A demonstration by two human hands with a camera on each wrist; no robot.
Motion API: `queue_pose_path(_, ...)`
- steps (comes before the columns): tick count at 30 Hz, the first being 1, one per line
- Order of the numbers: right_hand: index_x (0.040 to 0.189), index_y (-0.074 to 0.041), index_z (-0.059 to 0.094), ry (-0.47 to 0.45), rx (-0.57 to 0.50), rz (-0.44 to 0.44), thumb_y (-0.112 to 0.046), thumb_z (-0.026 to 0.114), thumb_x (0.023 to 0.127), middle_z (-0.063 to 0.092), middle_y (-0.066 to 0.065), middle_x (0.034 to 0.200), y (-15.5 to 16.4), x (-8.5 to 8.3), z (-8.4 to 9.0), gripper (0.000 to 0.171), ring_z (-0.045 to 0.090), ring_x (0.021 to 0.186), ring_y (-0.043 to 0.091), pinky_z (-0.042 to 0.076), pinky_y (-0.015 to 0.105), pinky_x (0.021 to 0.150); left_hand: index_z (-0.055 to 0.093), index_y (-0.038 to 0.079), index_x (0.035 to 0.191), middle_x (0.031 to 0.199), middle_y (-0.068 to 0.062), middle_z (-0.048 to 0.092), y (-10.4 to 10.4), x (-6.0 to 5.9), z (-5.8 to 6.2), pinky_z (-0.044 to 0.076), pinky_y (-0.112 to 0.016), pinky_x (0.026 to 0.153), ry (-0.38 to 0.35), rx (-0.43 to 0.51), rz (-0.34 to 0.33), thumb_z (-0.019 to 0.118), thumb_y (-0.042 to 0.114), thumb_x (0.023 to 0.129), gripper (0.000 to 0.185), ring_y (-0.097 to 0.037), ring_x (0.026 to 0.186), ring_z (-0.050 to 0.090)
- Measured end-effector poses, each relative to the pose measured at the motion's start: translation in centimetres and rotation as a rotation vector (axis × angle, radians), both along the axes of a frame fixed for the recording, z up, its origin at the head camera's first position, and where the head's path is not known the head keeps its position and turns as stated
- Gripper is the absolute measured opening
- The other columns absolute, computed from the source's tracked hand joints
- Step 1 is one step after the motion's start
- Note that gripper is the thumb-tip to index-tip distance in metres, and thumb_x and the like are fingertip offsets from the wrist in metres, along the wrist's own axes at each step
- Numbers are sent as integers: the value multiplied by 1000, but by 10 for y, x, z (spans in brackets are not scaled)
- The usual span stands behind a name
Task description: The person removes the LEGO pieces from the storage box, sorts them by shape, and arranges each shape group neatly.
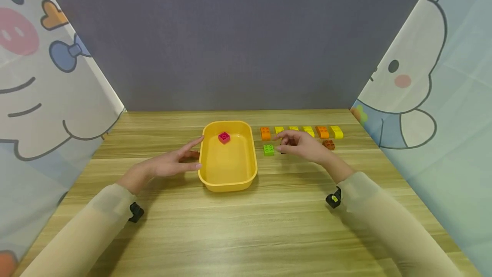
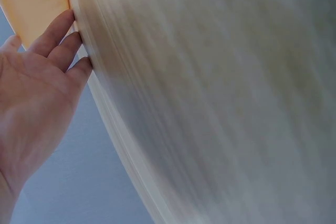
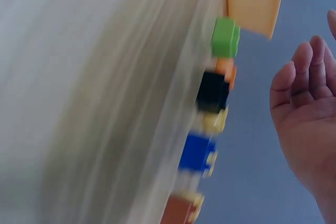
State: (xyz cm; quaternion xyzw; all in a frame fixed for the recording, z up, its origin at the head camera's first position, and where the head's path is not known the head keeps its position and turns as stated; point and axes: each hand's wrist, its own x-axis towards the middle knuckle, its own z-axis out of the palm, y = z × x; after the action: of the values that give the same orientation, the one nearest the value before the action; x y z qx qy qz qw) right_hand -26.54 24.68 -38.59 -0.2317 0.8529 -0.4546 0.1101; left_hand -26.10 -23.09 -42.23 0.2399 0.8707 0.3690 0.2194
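My left hand [image 1: 169,163] rests with fingers spread straight against the left wall of the yellow tub [image 1: 228,181] mid-bench, pink brick [image 1: 224,137] inside, while my right hand [image 1: 303,144] hovers loosely open, holding nothing, over the green brick [image 1: 268,149] near the far edge.

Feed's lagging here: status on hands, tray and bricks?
Left hand open, fingers touching tray side. Right hand open over bricks, holding nothing. Pink brick in tray; green brick nearest the right hand. Nothing in the way.
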Motion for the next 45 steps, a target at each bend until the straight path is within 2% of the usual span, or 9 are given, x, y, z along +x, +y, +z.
queue_pose_path(3,138,-13,72,23,-20,22,-27,77,106,69,7,103,-22,-4,4,36,55,78,20,51,33,68,2,37,178,172,-24,44,1,-1,1,24,-80,128,0,0,-2,69,51,107,98,-50,161,38)
queue_pose_path(7,138,-7,72,65,-35,59,-23,78,105,70,7,104,-48,-13,4,37,57,80,18,49,27,67,2,38,178,173,-24,43,2,-1,2,22,-79,129,-13,10,4,70,51,107,99,-49,162,37)
queue_pose_path(11,138,-5,72,107,-23,91,-21,78,104,71,5,105,-71,-23,1,38,60,87,21,51,27,73,3,39,178,173,-23,43,4,-2,3,22,-78,130,-17,19,3,70,51,107,98,-49,162,37)
queue_pose_path(19,137,-14,73,180,74,79,-31,79,104,73,0,111,-114,-42,4,37,64,94,20,54,31,81,2,40,177,173,-25,42,4,-2,2,23,-79,129,-15,27,-2,69,50,107,97,-50,162,36)
queue_pose_path(26,143,-8,70,198,125,77,-29,78,105,73,8,127,-148,-57,0,44,65,110,25,57,38,96,1,37,178,172,-27,43,4,-2,1,26,-79,127,-6,20,-12,68,48,108,97,-52,161,38)
queue_pose_path(34,144,-18,71,313,345,21,-36,78,104,69,4,137,-164,-62,-15,44,62,132,28,51,47,119,0,38,178,173,-27,42,4,-1,1,26,-79,127,-18,26,-17,68,48,109,97,-52,161,37)
queue_pose_path(38,150,-24,67,354,482,23,-44,74,105,65,3,154,-167,-60,-16,50,51,152,32,34,51,134,0,39,177,172,-27,42,2,-1,1,26,-80,127,-21,18,-10,68,48,109,97,-53,161,37)
queue_pose_path(41,158,-27,60,377,582,45,-46,71,106,57,3,165,-169,-61,-17,57,44,160,32,26,52,138,0,39,177,172,-27,42,1,-1,1,26,-81,126,-19,17,-9,68,48,108,97,-53,161,37)
queue_pose_path(45,165,-29,53,412,687,82,-46,70,107,53,1,170,-172,-62,-18,63,43,161,31,29,52,137,0,37,178,172,-28,42,0,0,1,27,-80,126,-10,27,-12,67,47,109,97,-53,160,37)
